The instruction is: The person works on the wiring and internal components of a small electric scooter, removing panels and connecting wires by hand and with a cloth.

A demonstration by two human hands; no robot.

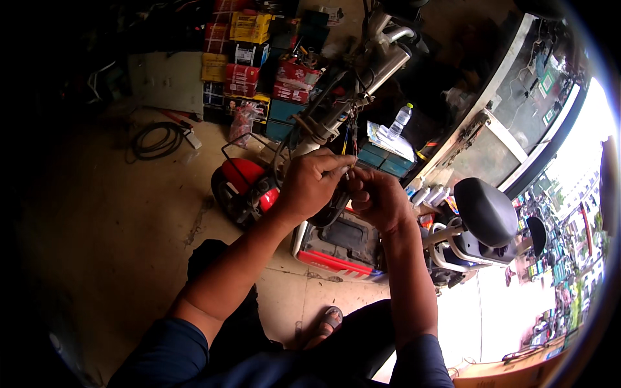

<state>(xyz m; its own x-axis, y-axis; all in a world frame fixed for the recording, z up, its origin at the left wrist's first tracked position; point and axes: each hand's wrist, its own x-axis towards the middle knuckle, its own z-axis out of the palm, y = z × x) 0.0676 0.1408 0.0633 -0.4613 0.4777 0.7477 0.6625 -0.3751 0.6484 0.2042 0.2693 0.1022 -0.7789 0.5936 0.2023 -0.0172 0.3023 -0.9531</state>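
My left hand point(315, 184) and my right hand point(381, 196) meet in front of the stripped steering column point(336, 116) of a scooter. Thin coloured wires point(347, 141), some yellow and blue, hang down from the column to my fingertips. Both hands are closed in a pinch on wire ends, which are too small to make out in detail. Beneath them lies the scooter's dark footboard point(343, 236) with a red edge. The red front fender point(242, 178) is to the left, and the black seat point(486, 212) is to the right.
Stacked boxes point(242, 79) stand at the back. A water bottle point(401, 121) rests on papers atop teal boxes point(381, 157). A coiled black cable point(157, 141) lies on the floor at left. A glass-panelled cabinet point(511, 129) stands at right, and my sandalled foot point(330, 321) is below.
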